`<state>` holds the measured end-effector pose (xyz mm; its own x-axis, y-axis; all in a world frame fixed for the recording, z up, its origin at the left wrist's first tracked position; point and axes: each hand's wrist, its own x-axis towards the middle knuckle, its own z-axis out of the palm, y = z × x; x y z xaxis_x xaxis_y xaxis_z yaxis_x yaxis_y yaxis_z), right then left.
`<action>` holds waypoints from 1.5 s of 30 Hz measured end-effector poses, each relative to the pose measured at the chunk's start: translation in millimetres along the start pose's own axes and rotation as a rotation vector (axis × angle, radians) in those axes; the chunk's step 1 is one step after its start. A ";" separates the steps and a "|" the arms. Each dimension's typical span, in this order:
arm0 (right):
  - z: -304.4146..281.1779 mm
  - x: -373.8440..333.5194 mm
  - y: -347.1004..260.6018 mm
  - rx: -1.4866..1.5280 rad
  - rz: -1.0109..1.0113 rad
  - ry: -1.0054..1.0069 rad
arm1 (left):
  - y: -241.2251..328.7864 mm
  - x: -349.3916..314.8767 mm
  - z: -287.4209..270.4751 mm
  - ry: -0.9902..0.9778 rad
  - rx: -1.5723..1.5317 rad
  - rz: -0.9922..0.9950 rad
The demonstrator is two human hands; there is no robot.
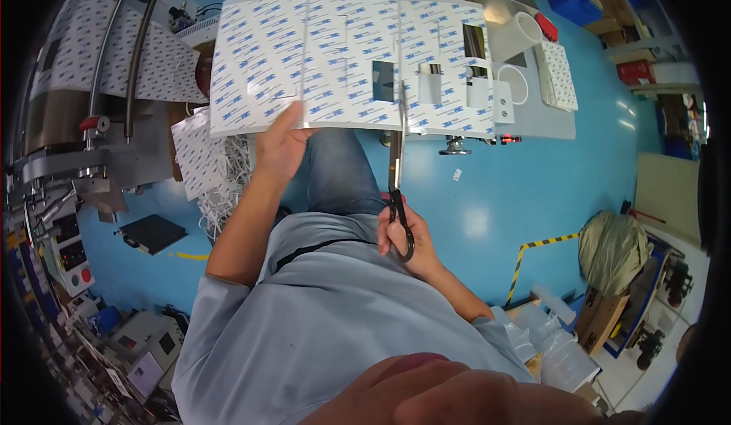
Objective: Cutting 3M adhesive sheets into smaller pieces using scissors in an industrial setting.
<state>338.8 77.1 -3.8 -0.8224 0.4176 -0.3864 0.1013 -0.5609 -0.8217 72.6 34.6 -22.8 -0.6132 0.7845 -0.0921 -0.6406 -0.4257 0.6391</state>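
Observation:
A wide white sheet with a repeating blue print [259, 52] spans the space before me, with several rectangular holes cut in its right half. My left hand [283, 145] pinches its lower edge, left of the middle, with the thumb on top. In my right hand [407, 236] is a pair of scissors [396, 167] with black handles, fingers wrapped round the loops. The long blades point away from me and meet the sheet's lower edge along a vertical line right of its middle. How far the blades are apart I cannot tell.
Machine rollers [114, 52] carry more printed sheet at the left. Below lies a heap of white strips [222, 189]. White cardboard tubes [516, 36] and a stack of printed pieces [560, 75] rest on the grey table [560, 124] at the right. A black flat box [152, 233] lies on the blue floor.

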 end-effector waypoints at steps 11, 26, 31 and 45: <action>-12.0 11.0 1.8 -0.083 -0.054 0.018 | -9.9 0.1 21.9 0.141 0.334 -0.127; -36.2 24.8 -14.9 -0.120 -0.049 -0.083 | -1.4 -4.8 20.5 -0.013 0.498 -0.078; -34.1 29.1 -19.5 -0.090 -0.040 -0.029 | -7.6 3.1 22.1 -0.051 0.481 -0.065; -40.0 34.9 -30.4 -0.149 -0.199 -0.015 | -7.8 21.6 31.9 -0.180 0.404 0.040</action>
<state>329.5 137.3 -9.1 -0.8426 0.4979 -0.2052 0.0166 -0.3568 -0.9340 79.0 69.2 -5.4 -0.5211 0.8520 0.0505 -0.3638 -0.2753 0.8899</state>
